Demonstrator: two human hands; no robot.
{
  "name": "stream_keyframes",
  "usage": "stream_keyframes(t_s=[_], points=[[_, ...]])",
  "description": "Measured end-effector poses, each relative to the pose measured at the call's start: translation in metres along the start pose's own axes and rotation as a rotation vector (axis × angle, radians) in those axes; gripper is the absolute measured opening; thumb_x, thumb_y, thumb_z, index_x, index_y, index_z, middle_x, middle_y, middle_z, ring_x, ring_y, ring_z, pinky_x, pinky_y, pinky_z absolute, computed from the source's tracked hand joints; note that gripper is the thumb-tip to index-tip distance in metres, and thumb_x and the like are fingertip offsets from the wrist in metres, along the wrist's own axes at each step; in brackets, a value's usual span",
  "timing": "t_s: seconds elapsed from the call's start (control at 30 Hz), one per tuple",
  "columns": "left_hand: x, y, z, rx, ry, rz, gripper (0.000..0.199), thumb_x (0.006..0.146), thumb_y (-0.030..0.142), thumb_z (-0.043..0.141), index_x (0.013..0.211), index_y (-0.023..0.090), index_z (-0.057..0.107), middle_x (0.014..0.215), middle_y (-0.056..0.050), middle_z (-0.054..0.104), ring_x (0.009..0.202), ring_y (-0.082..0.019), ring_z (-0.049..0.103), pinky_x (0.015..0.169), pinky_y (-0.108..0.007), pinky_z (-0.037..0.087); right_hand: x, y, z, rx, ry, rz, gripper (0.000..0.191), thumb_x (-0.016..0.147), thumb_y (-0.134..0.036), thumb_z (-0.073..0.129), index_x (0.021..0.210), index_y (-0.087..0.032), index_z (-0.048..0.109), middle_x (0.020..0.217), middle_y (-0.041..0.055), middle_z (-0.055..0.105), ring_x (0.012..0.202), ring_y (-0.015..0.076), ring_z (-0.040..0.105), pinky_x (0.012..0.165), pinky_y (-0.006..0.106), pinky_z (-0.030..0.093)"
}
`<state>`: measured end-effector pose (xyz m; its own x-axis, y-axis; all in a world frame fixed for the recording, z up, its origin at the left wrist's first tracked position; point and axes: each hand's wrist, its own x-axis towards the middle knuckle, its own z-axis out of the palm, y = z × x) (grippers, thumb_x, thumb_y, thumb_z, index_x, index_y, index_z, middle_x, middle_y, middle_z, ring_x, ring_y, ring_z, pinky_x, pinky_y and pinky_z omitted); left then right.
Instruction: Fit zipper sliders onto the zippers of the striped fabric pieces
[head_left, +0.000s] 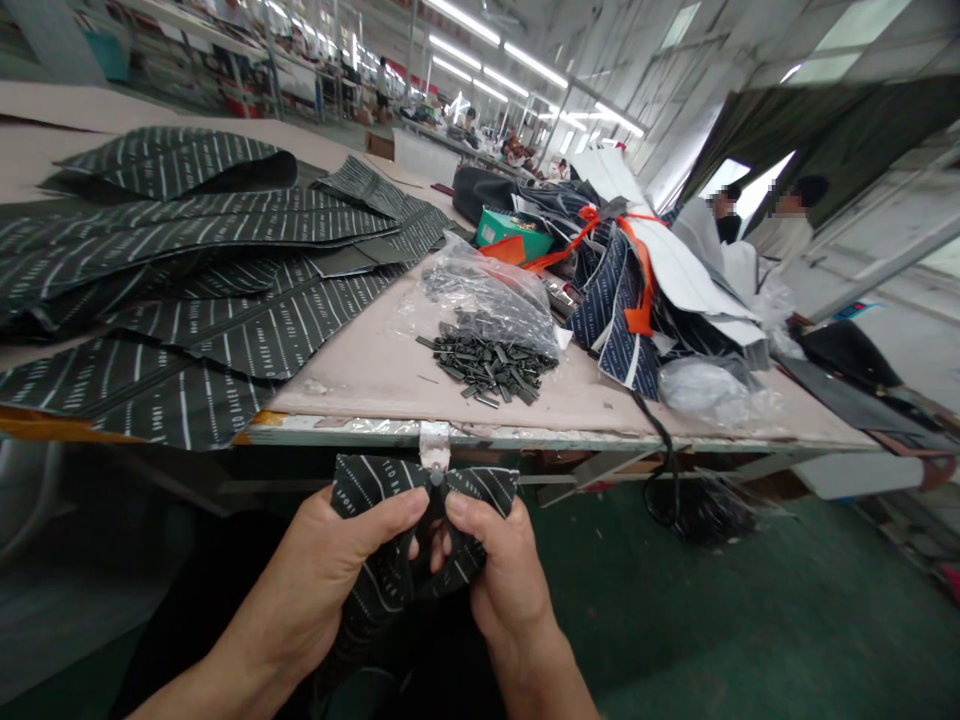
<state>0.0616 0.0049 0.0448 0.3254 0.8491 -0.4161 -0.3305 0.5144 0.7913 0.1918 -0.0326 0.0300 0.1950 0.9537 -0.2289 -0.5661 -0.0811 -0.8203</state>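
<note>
A dark fabric piece [379,482] with white printed lines and lettering is held between both hands, just below a small metal bracket [434,446] on the table edge. My left hand [337,550] is closed on its left part, thumb on top. Around the right part wrap the fingers of my right hand [502,550], its thumb close to the bracket. The fabric's middle meets the bracket's lower end. Beyond the edge lies a pile of small dark pieces [495,360], spilling from a clear plastic bag [487,290].
Large striped fabric sheets [225,300] cover the table's left side. A green box [514,235], orange strips [637,270] and navy fabric bundles [619,310] lie at the right. Two people [787,220] are at the back right. A black cord [664,450] hangs over the edge.
</note>
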Motion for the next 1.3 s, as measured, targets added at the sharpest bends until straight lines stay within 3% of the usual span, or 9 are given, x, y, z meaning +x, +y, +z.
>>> stream_keyframes(t_s=[0.33, 0.9, 1.13, 1.3], points=[[-0.002, 0.003, -0.001, 0.124, 0.049, 0.046, 0.029, 0.060, 0.039, 0.094, 0.054, 0.018, 0.075, 0.053, -0.001, 0.075, 0.047, -0.016, 0.066, 0.050, -0.024, 0.055, -0.002, 0.007, -0.002, 0.011, -0.014, -0.083, 0.024, 0.080, -0.030, 0.081, 0.062, -0.015, 0.074, 0.055, 0.0009, 0.069, 0.045, 0.0102, 0.056, 0.050, 0.021, 0.050], [0.006, 0.005, 0.003, 0.018, 0.065, 0.041, 0.028, 0.054, 0.034, 0.098, 0.057, 0.016, 0.076, 0.052, -0.001, 0.075, 0.047, -0.015, 0.066, 0.048, -0.021, 0.055, 0.003, 0.007, 0.004, 0.021, 0.040, -0.119, 0.020, 0.077, -0.031, 0.083, 0.064, -0.017, 0.075, 0.055, 0.0002, 0.069, 0.045, 0.0121, 0.056, 0.049, 0.023, 0.050], [0.005, 0.008, 0.003, -0.041, 0.030, -0.079, 0.032, 0.051, 0.036, 0.100, 0.070, 0.016, 0.082, 0.064, -0.005, 0.081, 0.056, -0.019, 0.072, 0.058, -0.026, 0.061, 0.004, 0.010, -0.003, -0.003, 0.069, -0.084, 0.024, 0.072, -0.034, 0.088, 0.066, -0.016, 0.074, 0.058, 0.0008, 0.070, 0.049, 0.0131, 0.059, 0.050, 0.024, 0.052], [0.004, 0.012, 0.008, -0.097, 0.052, -0.106, 0.035, 0.042, 0.034, 0.102, 0.064, 0.014, 0.081, 0.056, -0.006, 0.078, 0.052, -0.018, 0.070, 0.054, -0.025, 0.060, 0.003, 0.011, -0.003, -0.013, 0.075, -0.091, 0.027, 0.072, -0.036, 0.088, 0.063, -0.016, 0.072, 0.056, 0.0001, 0.068, 0.049, 0.0125, 0.057, 0.049, 0.023, 0.050]])
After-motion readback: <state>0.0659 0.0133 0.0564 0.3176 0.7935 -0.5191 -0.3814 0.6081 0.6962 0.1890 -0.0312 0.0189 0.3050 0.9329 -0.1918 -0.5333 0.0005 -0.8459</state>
